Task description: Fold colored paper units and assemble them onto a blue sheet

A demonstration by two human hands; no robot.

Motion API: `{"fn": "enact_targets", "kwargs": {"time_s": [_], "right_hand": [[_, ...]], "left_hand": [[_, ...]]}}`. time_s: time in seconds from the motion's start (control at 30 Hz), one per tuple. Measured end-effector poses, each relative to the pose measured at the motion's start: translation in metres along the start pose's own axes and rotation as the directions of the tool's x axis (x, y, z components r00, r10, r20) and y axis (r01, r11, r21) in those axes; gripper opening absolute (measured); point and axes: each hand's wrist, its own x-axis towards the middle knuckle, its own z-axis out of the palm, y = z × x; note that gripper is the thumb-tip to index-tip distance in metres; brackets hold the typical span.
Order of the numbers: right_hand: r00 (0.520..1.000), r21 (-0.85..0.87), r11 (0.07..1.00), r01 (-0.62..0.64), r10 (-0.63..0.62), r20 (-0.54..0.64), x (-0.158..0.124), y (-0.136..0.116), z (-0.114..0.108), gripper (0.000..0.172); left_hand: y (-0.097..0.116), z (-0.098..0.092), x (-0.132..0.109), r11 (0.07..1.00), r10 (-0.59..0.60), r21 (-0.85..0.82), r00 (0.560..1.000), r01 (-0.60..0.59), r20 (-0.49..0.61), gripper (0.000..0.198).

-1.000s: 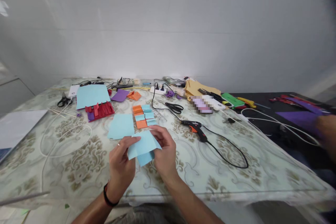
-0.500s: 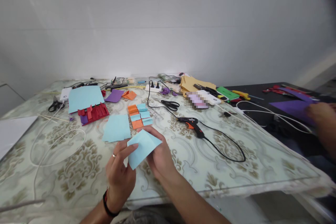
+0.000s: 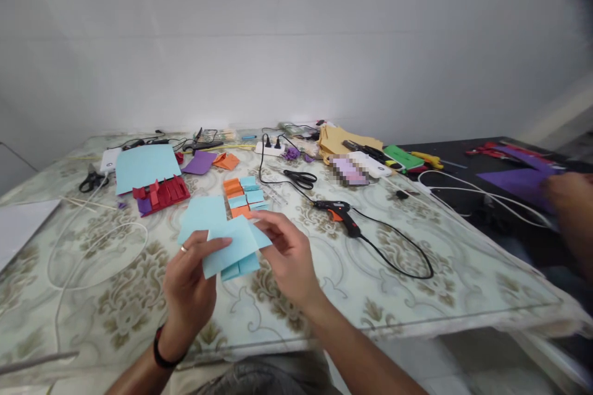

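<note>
Between my two hands is a light blue piece of paper [image 3: 234,248], partly folded, with creased flaps showing below and at its right side. My left hand [image 3: 192,274] pinches its left part, thumb on top. At the right corner, my right hand [image 3: 291,256] grips a flap between thumb and fingers. Just behind the held piece lie light blue paper sheets [image 3: 202,213] on the table. Beyond them sit folded orange and blue paper pieces [image 3: 243,194] in rows. A black glue gun [image 3: 340,213] rests on its side to the right of my right hand.
Black-handled scissors [image 3: 301,179] and a white power strip [image 3: 270,148] lie farther back. At left are folded red paper strips [image 3: 162,194], a large blue sheet [image 3: 148,168] and a looped white cable [image 3: 147,237]. On the right, another person's hand [image 3: 567,191] is over purple paper [image 3: 514,188].
My hands have moved apart and slightly left. The blue paper has turned from a pointed, tilted shape to a flatter one, with folded flaps now showing underneath.
</note>
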Motion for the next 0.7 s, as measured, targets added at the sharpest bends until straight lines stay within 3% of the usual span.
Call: {"fn": "enact_targets", "kwargs": {"time_s": [0.13,0.27,0.37,0.43,0.57,0.7], "right_hand": [[0.984,-0.089,0.995,0.04,-0.024,0.174,0.015,-0.01,-0.026,0.034],[0.932,-0.067,0.998,-0.009,0.033,0.361,0.036,-0.023,-0.044,0.028],[0.942,-0.079,0.991,-0.112,0.131,0.31,0.051,-0.024,-0.044,0.015],[0.95,-0.117,0.977,-0.177,0.201,0.24,0.057,-0.018,-0.041,0.027],[0.932,-0.237,0.94,-0.244,0.295,0.209,0.062,0.004,-0.037,0.038],[0.928,-0.285,0.926,-0.247,0.31,0.205,0.058,0.023,-0.04,0.032]], "left_hand": [[-0.004,-0.013,0.028,0.994,0.021,-0.11,0.978,0.002,0.21,0.023],[-0.005,-0.02,0.051,0.956,-0.007,-0.267,0.925,0.118,0.38,0.033],[-0.005,-0.014,0.061,0.929,-0.063,-0.31,0.911,0.203,0.408,0.032],[-0.008,-0.006,0.066,0.919,-0.191,-0.246,0.895,0.307,0.403,0.024],[-0.023,0.011,0.071,0.811,-0.423,-0.184,0.774,0.555,0.47,0.018],[-0.042,0.017,0.068,0.691,-0.543,-0.146,0.641,0.708,0.542,0.034]]}}
